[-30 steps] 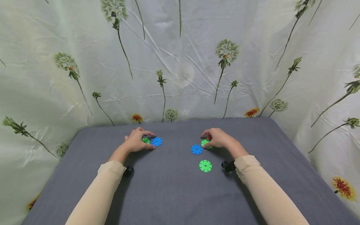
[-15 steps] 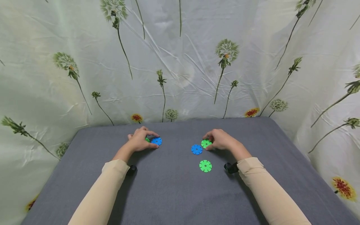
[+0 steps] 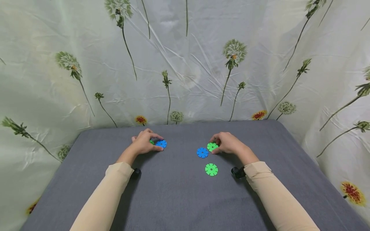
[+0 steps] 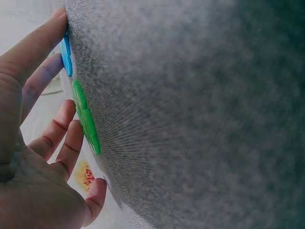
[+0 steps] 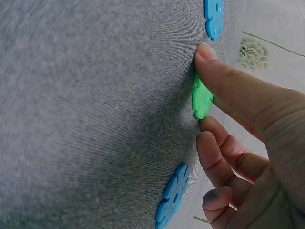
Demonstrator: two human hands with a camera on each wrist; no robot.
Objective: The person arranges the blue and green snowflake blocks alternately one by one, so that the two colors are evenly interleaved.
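Observation:
On the grey tabletop, the left hand [image 3: 143, 142] has its thumb and index finger at opposite edges of a blue notched building disc [image 3: 161, 144]. Beneath that palm lies a green disc [image 4: 86, 117], mostly hidden in the head view. Farther right, the right hand [image 3: 228, 143] pinches a flat-lying green notched disc [image 3: 212, 147] by its rim, thumb at the near side. Close to its left is a second blue disc [image 3: 202, 152]. Another blue disc [image 5: 172, 196], below the right hand's curled fingers in the right wrist view, is covered by the hand in the head view.
A loose green disc [image 3: 211, 169] lies nearer the person, left of the right wrist's black camera [image 3: 238, 172]. Another black camera [image 3: 136, 173] sits at the left wrist. Behind the table [image 3: 179, 199] hangs a flower-printed curtain [image 3: 190, 64].
The left hand has shifted slightly right, bringing thumb and finger over the blue disc's edges. The right hand has moved a little right and closed on the green disc's rim. The discs remain in place.

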